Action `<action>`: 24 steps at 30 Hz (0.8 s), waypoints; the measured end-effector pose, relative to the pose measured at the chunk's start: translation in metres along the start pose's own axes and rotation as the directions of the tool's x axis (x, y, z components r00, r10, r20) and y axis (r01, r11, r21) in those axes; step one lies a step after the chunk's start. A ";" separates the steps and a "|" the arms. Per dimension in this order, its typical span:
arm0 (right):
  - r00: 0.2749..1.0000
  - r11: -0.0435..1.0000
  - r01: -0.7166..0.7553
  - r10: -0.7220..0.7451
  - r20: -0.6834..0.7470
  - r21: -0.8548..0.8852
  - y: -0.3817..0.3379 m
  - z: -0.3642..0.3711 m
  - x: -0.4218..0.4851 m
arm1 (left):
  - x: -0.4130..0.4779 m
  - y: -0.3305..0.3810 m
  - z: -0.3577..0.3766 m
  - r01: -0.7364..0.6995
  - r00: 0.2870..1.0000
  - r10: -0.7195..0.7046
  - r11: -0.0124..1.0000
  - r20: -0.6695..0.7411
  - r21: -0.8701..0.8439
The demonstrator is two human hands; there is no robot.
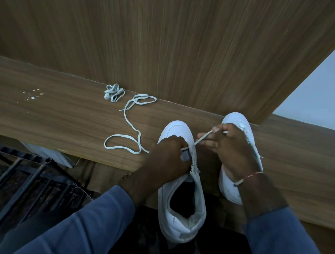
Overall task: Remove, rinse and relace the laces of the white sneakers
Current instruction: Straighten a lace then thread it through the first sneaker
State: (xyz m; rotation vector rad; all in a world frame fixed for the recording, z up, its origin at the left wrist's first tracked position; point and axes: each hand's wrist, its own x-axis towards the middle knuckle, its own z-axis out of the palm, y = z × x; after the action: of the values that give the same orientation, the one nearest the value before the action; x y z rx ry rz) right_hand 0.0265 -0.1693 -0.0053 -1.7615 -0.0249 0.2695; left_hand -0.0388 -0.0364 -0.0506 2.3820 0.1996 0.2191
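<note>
Two white sneakers stand side by side on a wooden shelf (55, 120), toes pointing away. My left hand (168, 158) grips the upper of the left sneaker (181, 212), whose heel hangs over the shelf edge. My right hand (230, 148) lies over the right sneaker (239, 121) and pinches the end of a white lace (201, 138) that runs taut from the left sneaker's eyelet area. The same lace trails loose (127, 124) across the shelf to the left. A second lace (113, 93) lies bunched farther back.
A wooden panel (168, 38) rises right behind the shelf. Small white crumbs (32, 95) lie at the shelf's left. Below the shelf on the left is a dark metal rack (22, 173). A pale wall (325, 93) shows at the right.
</note>
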 end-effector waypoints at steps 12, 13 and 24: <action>0.948 0.677 0.316 -0.253 0.193 -0.664 0.008 0.002 -0.003 | -0.003 -0.002 0.004 -0.012 0.995 0.012 1.000 -0.097 -0.003; 0.939 0.593 0.345 -0.232 0.255 -0.727 0.013 0.007 -0.004 | -0.003 -0.003 0.004 -0.011 0.995 0.008 1.000 -0.102 -0.020; 0.991 0.926 0.043 0.007 0.131 -0.374 -0.002 0.004 0.003 | -0.003 -0.007 0.005 0.071 0.991 -0.084 0.990 -0.105 -0.126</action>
State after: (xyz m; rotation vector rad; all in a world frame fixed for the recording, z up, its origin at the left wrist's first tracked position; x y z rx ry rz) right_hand 0.0289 -0.1644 -0.0047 -2.1223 -0.1987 0.3856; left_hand -0.0411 -0.0355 -0.0593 2.2384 0.3209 0.3172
